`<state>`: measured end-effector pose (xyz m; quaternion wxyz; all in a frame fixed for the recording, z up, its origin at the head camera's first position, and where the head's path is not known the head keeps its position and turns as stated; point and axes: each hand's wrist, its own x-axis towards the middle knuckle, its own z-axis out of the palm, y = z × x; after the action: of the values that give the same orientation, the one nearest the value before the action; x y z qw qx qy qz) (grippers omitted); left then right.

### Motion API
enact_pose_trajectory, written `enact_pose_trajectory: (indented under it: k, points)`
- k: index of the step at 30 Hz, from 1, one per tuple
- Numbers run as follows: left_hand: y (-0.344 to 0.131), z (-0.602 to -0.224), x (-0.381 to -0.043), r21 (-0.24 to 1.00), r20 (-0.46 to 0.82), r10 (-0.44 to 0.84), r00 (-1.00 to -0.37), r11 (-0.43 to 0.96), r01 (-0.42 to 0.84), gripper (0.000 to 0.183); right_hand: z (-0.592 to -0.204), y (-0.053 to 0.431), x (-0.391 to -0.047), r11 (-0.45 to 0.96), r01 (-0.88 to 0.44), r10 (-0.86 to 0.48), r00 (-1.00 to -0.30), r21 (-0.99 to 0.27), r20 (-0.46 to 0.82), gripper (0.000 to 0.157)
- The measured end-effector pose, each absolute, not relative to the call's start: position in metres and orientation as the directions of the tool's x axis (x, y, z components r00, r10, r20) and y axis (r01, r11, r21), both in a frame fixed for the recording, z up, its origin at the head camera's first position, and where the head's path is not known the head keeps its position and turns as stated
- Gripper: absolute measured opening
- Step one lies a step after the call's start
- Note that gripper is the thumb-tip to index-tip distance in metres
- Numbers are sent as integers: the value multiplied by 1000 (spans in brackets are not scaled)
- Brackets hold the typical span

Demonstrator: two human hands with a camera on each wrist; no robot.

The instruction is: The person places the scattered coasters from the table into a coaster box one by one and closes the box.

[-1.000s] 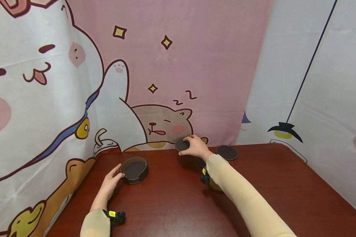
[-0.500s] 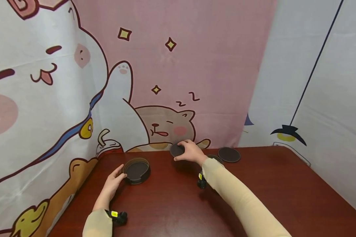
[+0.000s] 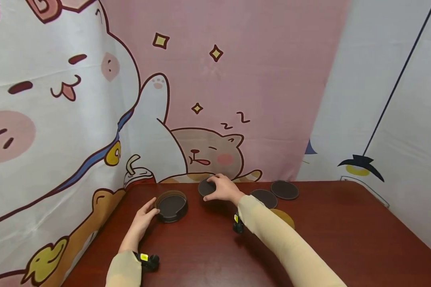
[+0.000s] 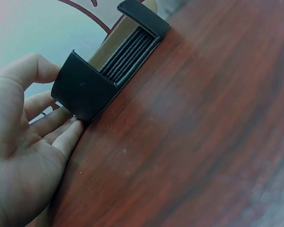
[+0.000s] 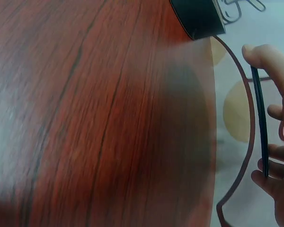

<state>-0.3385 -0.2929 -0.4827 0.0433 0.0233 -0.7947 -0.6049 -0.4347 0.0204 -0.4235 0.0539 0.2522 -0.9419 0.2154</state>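
Note:
A round dark coaster holder [image 3: 171,206] with coasters stacked inside stands on the red-brown table [image 3: 208,247], near the back left. My left hand [image 3: 143,217] rests against its left wall [image 4: 80,92] with straight fingers [image 4: 66,139]. My right hand [image 3: 220,188] pinches a dark round coaster [image 3: 205,187] by its edge and holds it above the table, just right of the holder. In the right wrist view the coaster [image 5: 259,118] shows edge-on between thumb and fingers [image 5: 262,179].
Two more dark coasters [image 3: 265,197] [image 3: 285,189] lie flat at the back right, and a yellowish one [image 3: 285,217] shows partly behind my right forearm. A cartoon cloth backdrop [image 3: 201,99] rises along the table's far and left edges.
My right hand has carried the coaster leftward, closer to the holder. My left hand has stayed against the holder. The head view has shifted a little.

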Motion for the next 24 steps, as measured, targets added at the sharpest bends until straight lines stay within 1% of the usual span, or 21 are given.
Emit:
enact_pose_trajectory:
  k: [7, 11, 16, 24]
  points:
    - [-293, -482, -341, 961, 49, -113, -992, 275, 17, 57, -420, -4, -435, 747, -566, -515, -824, -348, 234, 79]
    - [-294, -484, -341, 960, 57, -117, -992, 280, 23, 57, -420, -19, -435, 734, -583, -532, -812, -348, 238, 80]
    - [-293, -486, -340, 959, 74, -135, -988, 283, 33, 56, -422, -38, -432, 707, -609, -569, -792, -359, 224, 81]
    - [-290, -483, -342, 969, 82, -136, -987, 244, 47, 55, -427, -61, -428, 671, -643, -622, -759, -369, 192, 82]
